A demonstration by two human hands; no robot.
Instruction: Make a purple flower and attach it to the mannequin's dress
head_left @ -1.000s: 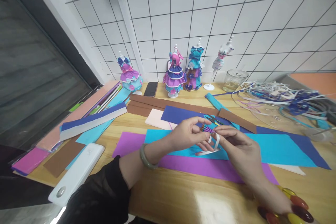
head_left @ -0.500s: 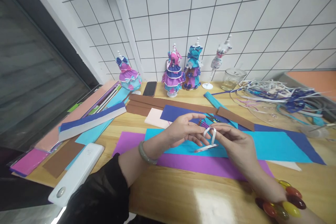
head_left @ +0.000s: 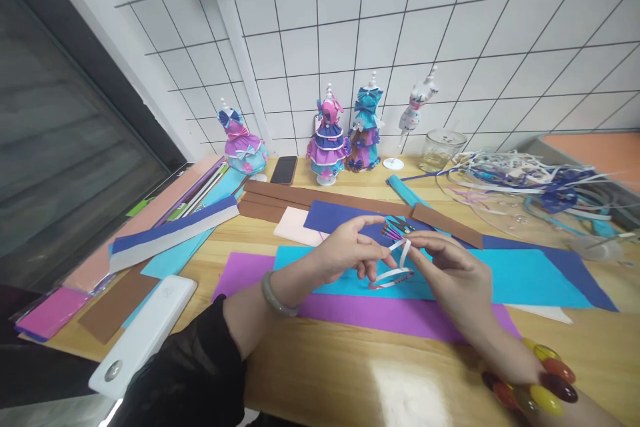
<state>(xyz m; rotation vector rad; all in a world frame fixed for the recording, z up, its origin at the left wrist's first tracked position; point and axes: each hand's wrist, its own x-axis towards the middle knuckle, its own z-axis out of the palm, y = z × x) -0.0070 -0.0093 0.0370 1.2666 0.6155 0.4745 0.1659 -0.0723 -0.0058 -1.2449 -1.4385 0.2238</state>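
Observation:
My left hand (head_left: pixel 347 252) and my right hand (head_left: pixel 453 277) meet above a cyan sheet (head_left: pixel 505 277) in the middle of the wooden table (head_left: pixel 350 373). Between their fingertips is a thin white strip (head_left: pixel 395 268) bent into a loop, together with a small bundle of purple pleated strips (head_left: pixel 393 232). The left thumb and fingers pinch one end of the strip; the right fingers pinch the other side. A purple sheet (head_left: pixel 250 273) lies under the cyan one, and a dark blue sheet (head_left: pixel 333 217) lies behind it.
Several small dress-form dolls (head_left: pixel 327 143) stand at the back wall beside a black phone (head_left: pixel 284 170) and a glass jar (head_left: pixel 443 149). A tangle of ribbons (head_left: pixel 535 183) lies at the right. Foam sheets (head_left: pixel 165 233) and a white box (head_left: pixel 145 330) lie at the left.
The white strip has been drawn out from a tight curl into a wider, flatter loop. Both hands have shifted slightly left and lower over the cyan sheet.

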